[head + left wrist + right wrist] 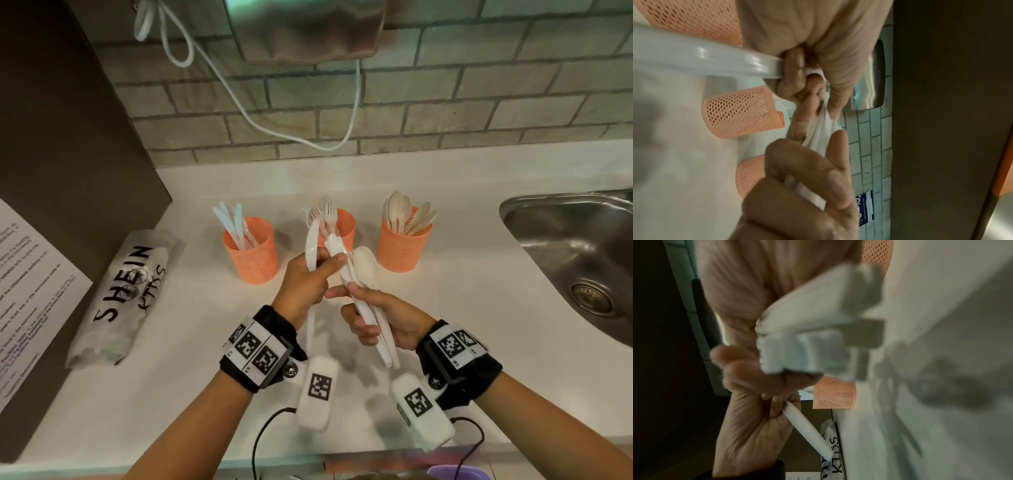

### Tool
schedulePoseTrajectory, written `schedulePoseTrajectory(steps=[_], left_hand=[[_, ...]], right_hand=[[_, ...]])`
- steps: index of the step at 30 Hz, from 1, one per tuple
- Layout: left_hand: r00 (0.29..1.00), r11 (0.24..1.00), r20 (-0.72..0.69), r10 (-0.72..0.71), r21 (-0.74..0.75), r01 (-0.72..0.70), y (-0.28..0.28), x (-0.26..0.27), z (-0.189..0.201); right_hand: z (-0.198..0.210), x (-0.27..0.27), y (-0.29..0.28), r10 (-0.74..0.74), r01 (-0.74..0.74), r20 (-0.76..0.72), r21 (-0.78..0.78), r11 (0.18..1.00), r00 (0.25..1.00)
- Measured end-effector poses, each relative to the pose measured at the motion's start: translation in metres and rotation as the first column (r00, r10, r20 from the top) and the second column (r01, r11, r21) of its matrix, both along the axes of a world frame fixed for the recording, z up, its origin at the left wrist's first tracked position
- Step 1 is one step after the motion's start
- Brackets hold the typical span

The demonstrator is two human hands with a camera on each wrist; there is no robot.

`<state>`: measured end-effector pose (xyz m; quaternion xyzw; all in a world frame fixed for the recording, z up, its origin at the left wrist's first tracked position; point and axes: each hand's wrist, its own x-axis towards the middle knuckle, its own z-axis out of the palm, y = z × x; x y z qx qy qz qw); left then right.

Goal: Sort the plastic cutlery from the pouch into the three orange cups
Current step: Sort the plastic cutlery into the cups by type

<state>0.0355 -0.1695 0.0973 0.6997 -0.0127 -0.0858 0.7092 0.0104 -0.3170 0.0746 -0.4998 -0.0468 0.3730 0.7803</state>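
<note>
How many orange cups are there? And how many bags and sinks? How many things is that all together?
Orange cups: 3 (knife cup, fork cup, spoon cup)
Pouch: 1
Sink: 1
Total: 5

Gray brick wall [445, 85] at back w/ white cord [239, 99]; white counter [171, 394], metal sink [565, 246] on right.

We see a steel sink [561, 240] set into the white surface [171, 394], a white cable [239, 102] hanging against the brick wall [445, 96], and a printed sheet [30, 291] at left.
</note>
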Motion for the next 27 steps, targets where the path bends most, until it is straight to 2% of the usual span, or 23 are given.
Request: schedulePoseTrajectory(steps=[8, 13, 19, 22, 27], left_hand=[[0.985, 0.974, -0.109, 0.135, -0.169, -0.153, 0.008, 0.012, 0.003], [0.995, 0.991, -0.043, 0.086, -0.103, -0.090, -0.004, 0.004, -0.005], [0.980, 0.971, -0.057, 0.188, -0.136, -0.195, -0.005, 0.009, -0.004], [0.961, 0.944, -0.032, 0.274, -0.184, -0.275, 0.004, 0.016, -0.002], [0.929, 0.852, -0.081, 0.360, -0.376, -0.363, 0.039, 0.041, 0.006]], right_hand=[[-0.001, 0.001, -0.002, -0.077, 0.079, 0.048, -0.036, 0.996, 0.996], [-0.001, 0.003, 0.006, -0.154, 0.172, 0.153, -0.108, 0.979, 0.976], [0.002, 0.001, 0.008, -0.150, 0.186, 0.196, -0.186, 0.965, 0.969], [0.001, -0.001, 0.008, -0.144, 0.182, 0.175, -0.226, 0.957, 0.974], [-0.004, -0.001, 0.000, -0.134, 0.176, 0.147, -0.332, 0.927, 0.980]])
